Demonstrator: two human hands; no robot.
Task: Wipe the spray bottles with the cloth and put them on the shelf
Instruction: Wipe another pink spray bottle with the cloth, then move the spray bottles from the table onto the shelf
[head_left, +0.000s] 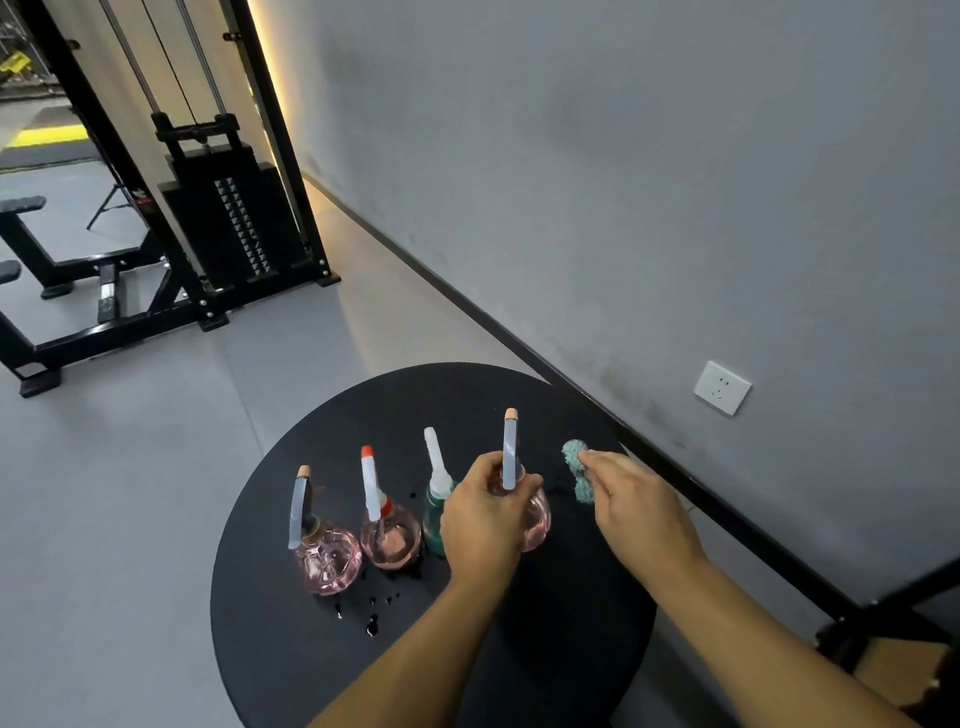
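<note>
Gripping the rightmost pink spray bottle by its neck on the round black table, the left hand steadies it while the right hand pinches the teal cloth beside it, so wiping likely comes next.

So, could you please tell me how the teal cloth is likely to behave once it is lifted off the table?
The teal cloth looks bunched and knobbly, so it will probably hang limp and unfold. It seems light. The right hand pinches one end, so the rest may dangle.
</note>
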